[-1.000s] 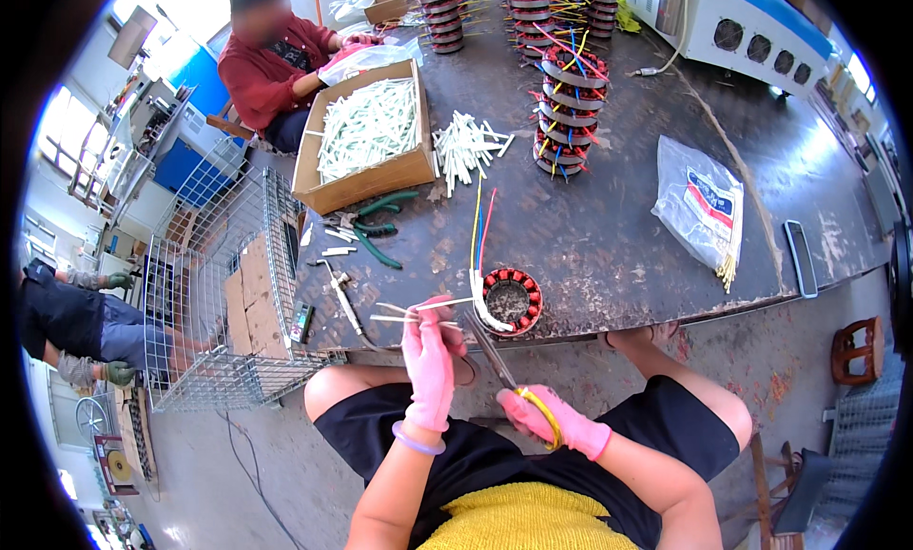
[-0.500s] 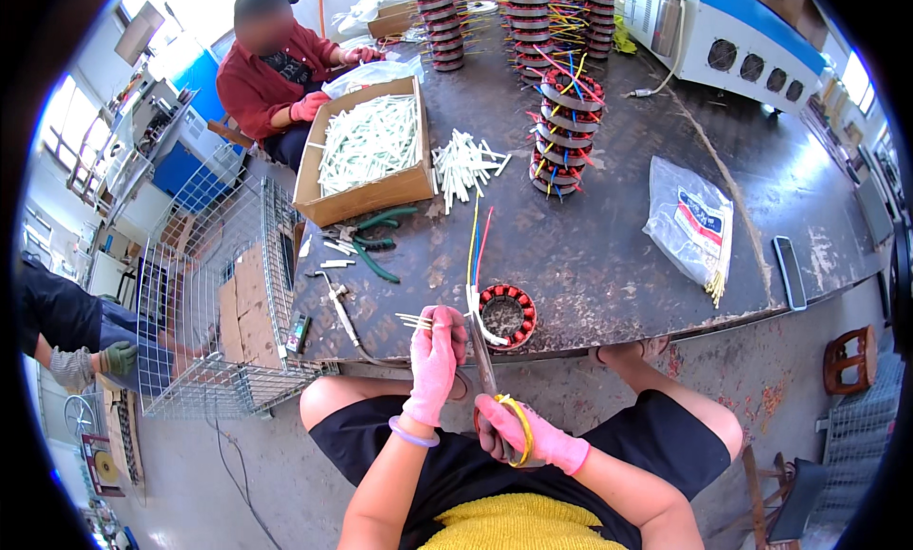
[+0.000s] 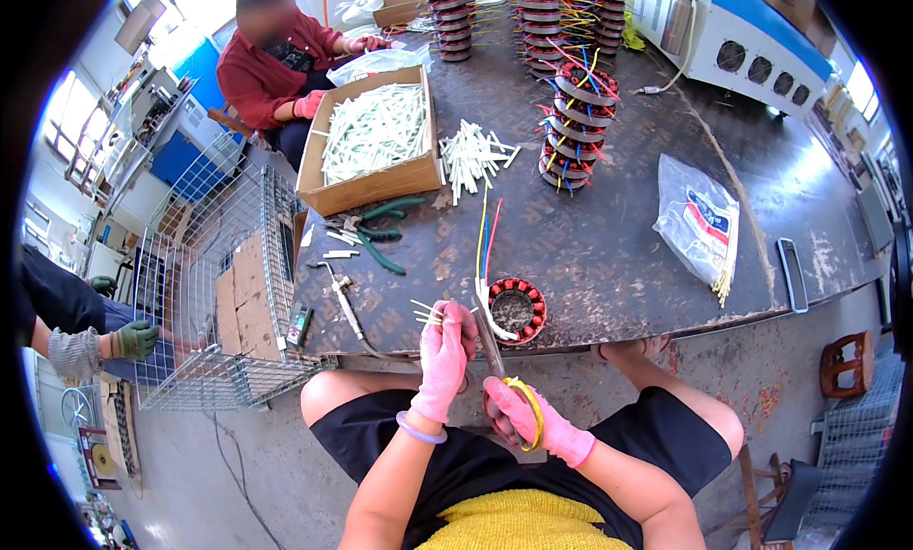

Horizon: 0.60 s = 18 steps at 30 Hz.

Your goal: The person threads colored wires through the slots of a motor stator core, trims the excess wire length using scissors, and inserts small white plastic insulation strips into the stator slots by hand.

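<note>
My left hand [image 3: 443,365], in a pink glove, is closed on several thin white sleeving tubes [image 3: 427,313] that stick out to the left of its fingertips. In my pink-gloved right hand [image 3: 544,424] is a pair of scissors [image 3: 491,348] with yellow-wrapped handles, blades pointing away from me, their tips beside my left fingers. Just beyond lies a stator ring [image 3: 538,324] with red windings, at the table's near edge. Its yellow, blue and red lead wires [image 3: 487,241] stretch away from me, with white sleeving at their base. Whether the blades touch anything is hard to see.
A cardboard box [image 3: 366,195] of white tubes stands back left, a loose tube pile [image 3: 471,155] beside it. Green-handled pliers [image 3: 382,255], a soldering-iron-like tool [image 3: 344,303], stator stacks [image 3: 578,122], a plastic bag [image 3: 699,217] and a phone [image 3: 791,274] surround. Co-workers are at left.
The view has shifted slightly, so the table's things sit a little further right. The scissor tips have drawn back slightly toward me from the wires. My left hand keeps its tubes.
</note>
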Available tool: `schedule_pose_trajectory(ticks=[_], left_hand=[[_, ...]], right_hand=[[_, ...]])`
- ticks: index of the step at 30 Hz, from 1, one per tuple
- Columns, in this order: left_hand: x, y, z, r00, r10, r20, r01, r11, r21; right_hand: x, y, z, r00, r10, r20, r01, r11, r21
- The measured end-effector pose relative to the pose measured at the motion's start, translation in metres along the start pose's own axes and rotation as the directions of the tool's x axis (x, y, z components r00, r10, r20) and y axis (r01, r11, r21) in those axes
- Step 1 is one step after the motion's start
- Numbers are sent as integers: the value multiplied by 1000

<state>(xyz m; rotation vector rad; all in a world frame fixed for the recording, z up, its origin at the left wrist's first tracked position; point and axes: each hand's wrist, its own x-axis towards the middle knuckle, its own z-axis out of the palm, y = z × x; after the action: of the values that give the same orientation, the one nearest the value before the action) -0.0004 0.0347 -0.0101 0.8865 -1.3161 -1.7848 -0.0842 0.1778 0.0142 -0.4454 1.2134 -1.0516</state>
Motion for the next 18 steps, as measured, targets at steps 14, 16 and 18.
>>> schedule_pose_trajectory(ticks=[14,16,18], left_hand=[[8,10,-3,997,-70,10,70,997,-20],[8,10,-1,998,-55,-1,55,998,-23],[7,8,0,999,-46,-13,45,998,-36]], right_hand=[[9,8,8,999,-30,28,27,996,86],[8,5,8,998,-4,55,-3,991,136],[5,2,9,997,2,72,-15,984,179]])
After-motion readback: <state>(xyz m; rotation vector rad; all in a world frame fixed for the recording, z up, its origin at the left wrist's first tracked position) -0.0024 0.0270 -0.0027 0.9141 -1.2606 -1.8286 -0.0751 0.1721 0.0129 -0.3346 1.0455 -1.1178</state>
